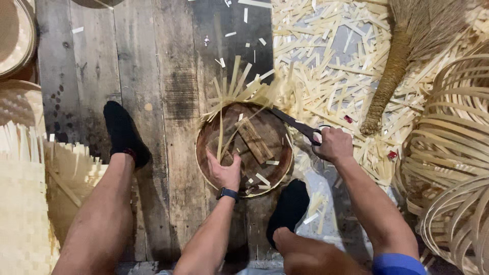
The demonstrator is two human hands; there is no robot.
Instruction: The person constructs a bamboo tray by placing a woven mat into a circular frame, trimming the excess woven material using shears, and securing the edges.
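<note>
Knees frame my left hand point(225, 170), pressed flat on the round basket point(244, 148) on the floor; my right hand point(333, 144) grips scissors point(298, 125), blades angled up-left toward the rim's loose strips point(239, 86).

One round wooden form point(244, 147), one pair of scissors point(298, 126), one broom point(402, 56), two black socks point(124, 133), one wristwatch point(227, 193), countless bamboo offcuts point(326, 76).
</note>
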